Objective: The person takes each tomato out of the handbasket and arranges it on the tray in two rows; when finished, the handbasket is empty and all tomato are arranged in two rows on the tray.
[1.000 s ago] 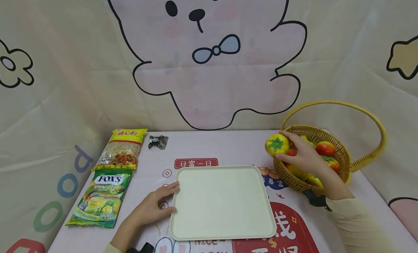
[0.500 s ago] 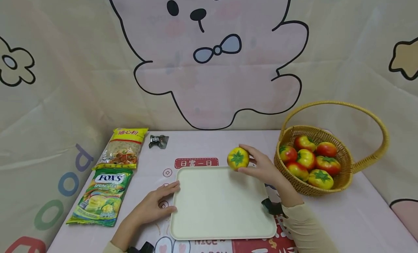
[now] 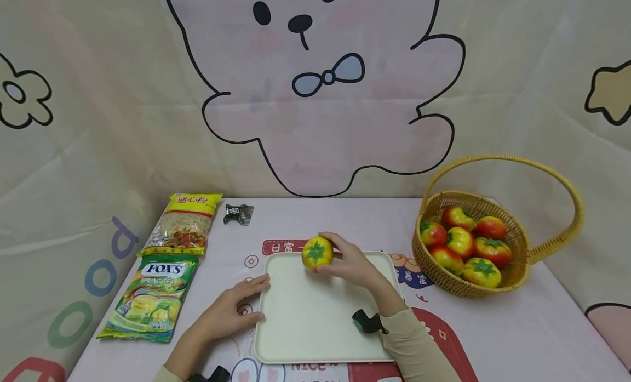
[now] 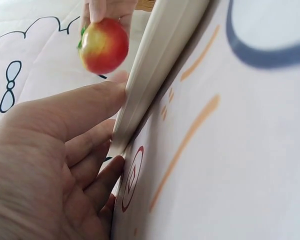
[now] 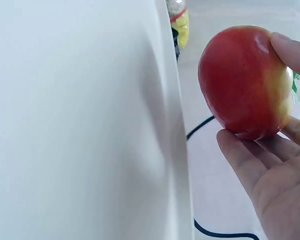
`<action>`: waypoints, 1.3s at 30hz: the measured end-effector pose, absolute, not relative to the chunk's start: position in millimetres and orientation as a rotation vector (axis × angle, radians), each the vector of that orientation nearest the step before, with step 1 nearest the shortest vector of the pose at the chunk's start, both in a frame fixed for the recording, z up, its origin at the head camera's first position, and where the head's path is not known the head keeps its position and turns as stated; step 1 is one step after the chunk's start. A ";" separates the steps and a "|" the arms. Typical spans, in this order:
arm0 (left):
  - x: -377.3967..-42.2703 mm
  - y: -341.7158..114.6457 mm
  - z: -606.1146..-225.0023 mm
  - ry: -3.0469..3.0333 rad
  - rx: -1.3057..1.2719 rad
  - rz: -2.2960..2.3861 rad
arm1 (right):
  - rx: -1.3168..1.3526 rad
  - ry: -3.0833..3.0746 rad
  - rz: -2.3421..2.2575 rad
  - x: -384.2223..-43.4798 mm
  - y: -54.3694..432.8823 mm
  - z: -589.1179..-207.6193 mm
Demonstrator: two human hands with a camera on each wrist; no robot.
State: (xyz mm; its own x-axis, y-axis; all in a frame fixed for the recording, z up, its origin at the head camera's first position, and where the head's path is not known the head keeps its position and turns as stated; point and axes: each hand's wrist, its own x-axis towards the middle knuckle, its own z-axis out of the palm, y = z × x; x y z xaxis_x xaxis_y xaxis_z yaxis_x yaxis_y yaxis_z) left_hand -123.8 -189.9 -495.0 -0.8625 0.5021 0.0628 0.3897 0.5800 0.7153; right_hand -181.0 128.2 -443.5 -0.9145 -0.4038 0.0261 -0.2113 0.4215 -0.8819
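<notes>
A red-and-yellow tomato (image 3: pixel 317 254) with a green calyx is held up over the back part of the pale rectangular tray (image 3: pixel 315 327). My right hand (image 3: pixel 351 264) grips it from the right, thumb on one side and fingers on the other. Its red side faces the right wrist camera, where the tomato (image 5: pixel 242 82) hangs beside the tray's rim. My left hand (image 3: pixel 228 309) rests against the tray's left edge with fingers and thumb extended. In the left wrist view the fingertips of the left hand (image 4: pixel 55 135) touch the tray's side wall (image 4: pixel 155 55).
A wicker basket (image 3: pixel 440 278) with a tall handle stands to the right, with several similar tomatoes (image 3: pixel 483 272) inside. On the left lie a pasta bag (image 3: pixel 181 226) and a green FOX'S candy bag (image 3: pixel 150 300). A small black wrapped candy (image 3: pixel 239 214) sits near the back edge.
My right hand has carried the tomato leftward from the basket to above the tray's back part. The left hand has stayed at the tray's edge.
</notes>
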 end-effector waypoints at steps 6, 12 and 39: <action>-124.3 -189.8 -494.7 2.662 0.771 1.146 | -0.558 2.449 -1.439 -184.5 109.6 -451.4; -124.0 -189.7 -493.7 2.663 0.771 1.164 | -0.644 2.412 -1.401 -190.0 96.9 -456.2; -123.7 -189.1 -494.2 2.656 0.770 1.178 | -0.651 2.229 -1.511 -194.4 91.3 -472.5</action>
State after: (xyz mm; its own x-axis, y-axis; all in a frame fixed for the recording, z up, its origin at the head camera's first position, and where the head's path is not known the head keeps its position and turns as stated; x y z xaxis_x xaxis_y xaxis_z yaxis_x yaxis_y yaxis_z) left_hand -123.7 -189.1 -494.2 -0.8601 0.5037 0.0807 0.3979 0.5635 0.7240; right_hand -194.4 91.3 -472.5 -0.8252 -0.5631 -0.0441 -0.1676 0.3186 -0.9330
